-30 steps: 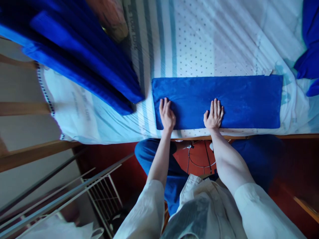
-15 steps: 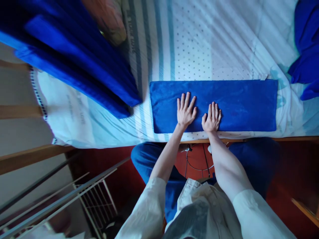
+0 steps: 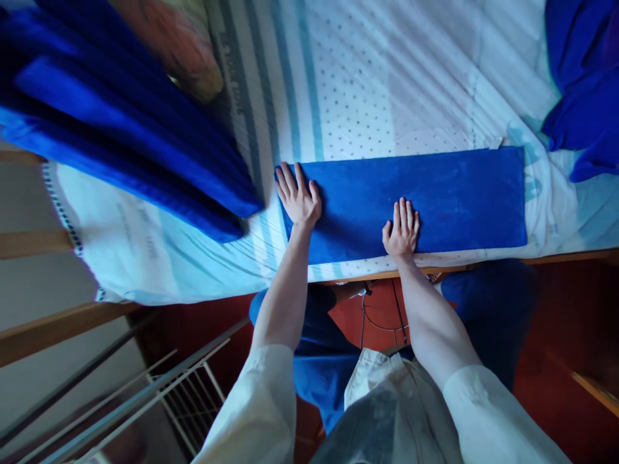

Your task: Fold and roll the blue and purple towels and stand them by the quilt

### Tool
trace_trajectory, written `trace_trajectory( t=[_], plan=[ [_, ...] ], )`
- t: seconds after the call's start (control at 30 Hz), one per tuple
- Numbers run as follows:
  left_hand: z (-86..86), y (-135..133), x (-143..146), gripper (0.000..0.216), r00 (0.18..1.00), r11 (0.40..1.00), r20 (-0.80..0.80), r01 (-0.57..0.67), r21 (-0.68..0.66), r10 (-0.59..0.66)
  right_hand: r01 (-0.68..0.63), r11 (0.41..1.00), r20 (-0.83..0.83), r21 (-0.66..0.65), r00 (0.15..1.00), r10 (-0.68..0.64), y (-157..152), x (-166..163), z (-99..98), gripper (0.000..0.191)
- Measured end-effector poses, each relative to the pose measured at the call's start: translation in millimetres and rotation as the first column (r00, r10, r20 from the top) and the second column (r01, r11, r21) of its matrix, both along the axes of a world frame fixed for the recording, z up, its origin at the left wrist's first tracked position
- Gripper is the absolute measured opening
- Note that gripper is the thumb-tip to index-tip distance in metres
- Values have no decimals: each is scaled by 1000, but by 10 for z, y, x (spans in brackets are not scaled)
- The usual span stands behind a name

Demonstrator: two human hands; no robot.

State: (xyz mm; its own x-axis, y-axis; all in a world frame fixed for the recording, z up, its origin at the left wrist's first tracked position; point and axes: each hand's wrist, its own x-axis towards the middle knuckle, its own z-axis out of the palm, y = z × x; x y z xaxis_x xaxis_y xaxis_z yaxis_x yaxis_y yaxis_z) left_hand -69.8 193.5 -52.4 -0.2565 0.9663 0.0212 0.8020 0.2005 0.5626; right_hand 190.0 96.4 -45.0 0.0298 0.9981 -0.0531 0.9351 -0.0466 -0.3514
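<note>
Pressing flat on a folded blue towel (image 3: 425,196) w/ both hands, near front edge of the bed (image 3: 387,77). L to R: stack of folded blue towels (image 3: 130,142) at bed's left edge, orange-ish item (image 3: 178,45) behind it, too blurred to ID. Left hand (image 3: 297,193) open, fingers spread wide, palm down on towel's left end, fingertips at the far-left corner. Right hand (image 3: 401,229) open & flat too, fingers close together, on towel's near edge approx mid-left. Towel runs long along bed's front edge, most of it lying right of both hands. Loose blue cloth (image 3: 585,84) at bed's right edge. Judgement: to do the smoothing well, keep palms flat, even pressure, sweep outward toward ends so no creases get trapped; right hand should anchor so towel doesn't slide on the sheet.
</note>
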Motion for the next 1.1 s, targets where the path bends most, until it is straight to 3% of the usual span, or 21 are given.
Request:
trace_trajectory(
  t=[0.1,0.23,0.33,0.4,0.57,0.8,1.1],
  plan=[
    [92,-173,323,72,1000,999,-7,29,-16,-29,5,1000,-7,-4,1000,-6,-3,-8,14,62],
    [105,-648,1139,62,963,968,100,248,42,-251,2,1000,-6,-18,1000,-3,-3,4,-14,61],
    [-1,-947,1620,56,959,968,153,223,119,-239,-8,998,-4,-55,1000,8,4,35,-65,59],
    [-67,-1038,1755,54,966,975,166,174,141,-196,-15,998,-8,-66,1000,14,10,51,-89,58],
    [-43,-1006,1694,53,970,978,167,158,135,-179,-10,998,-14,-60,1000,9,12,43,-57,58],
    [64,-999,1390,51,937,943,105,333,26,-333,-7,997,3,-72,1000,7,-1,-1,54,61],
    [8,-980,1389,49,954,958,90,286,9,-286,-23,995,30,-102,999,26,18,1,96,62]
  ],
)
